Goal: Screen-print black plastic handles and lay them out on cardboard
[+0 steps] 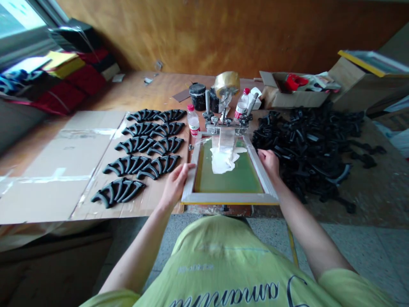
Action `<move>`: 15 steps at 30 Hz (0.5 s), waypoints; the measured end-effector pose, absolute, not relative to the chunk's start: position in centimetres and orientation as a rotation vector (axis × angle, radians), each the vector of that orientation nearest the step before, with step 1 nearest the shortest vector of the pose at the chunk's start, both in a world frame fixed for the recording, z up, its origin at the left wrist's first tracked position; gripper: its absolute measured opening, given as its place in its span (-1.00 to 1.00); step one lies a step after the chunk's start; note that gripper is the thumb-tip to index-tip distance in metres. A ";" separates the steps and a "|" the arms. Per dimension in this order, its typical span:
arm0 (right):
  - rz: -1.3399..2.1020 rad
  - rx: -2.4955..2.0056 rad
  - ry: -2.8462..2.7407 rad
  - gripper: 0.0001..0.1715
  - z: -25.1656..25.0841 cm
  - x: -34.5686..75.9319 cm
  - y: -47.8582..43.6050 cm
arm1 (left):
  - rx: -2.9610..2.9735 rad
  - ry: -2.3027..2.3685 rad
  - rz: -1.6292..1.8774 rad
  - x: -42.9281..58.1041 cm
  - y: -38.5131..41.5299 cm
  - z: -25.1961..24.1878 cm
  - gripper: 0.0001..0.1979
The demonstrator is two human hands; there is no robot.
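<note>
A screen printing frame (230, 197) with a greenish mesh lies in front of me, its far end at a metal clamp (223, 121). White paste (222, 164) is pooled on the mesh, with a clear flat squeegee-like blade (223, 140) standing in it. My left hand (175, 183) grips the frame's left side, thumb on top. On the right side, my right hand (269, 162) is closed around the frame edge, its fingers partly hidden. Whatever lies beneath the frame is hidden.
Rows of black curved plastic parts (128, 165) lie on cardboard (92, 149) at left. A heap of similar black parts (306, 149) covers the right. Behind the frame stand red-capped bottles (193, 121), a black tub (197, 97) and a tape roll (226, 82). An open carton (295, 100) sits back right.
</note>
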State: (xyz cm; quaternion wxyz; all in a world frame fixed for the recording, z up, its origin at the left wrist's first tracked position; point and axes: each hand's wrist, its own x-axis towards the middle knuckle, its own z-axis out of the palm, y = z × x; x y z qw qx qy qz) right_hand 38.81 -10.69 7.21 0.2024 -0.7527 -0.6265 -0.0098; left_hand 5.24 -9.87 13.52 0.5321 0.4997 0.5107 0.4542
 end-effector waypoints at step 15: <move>0.123 -1.673 -2.611 -0.75 8.3 30.9 -9.3 | 1.282 1.502 0.704 4.6 -12.0 1.0 -0.41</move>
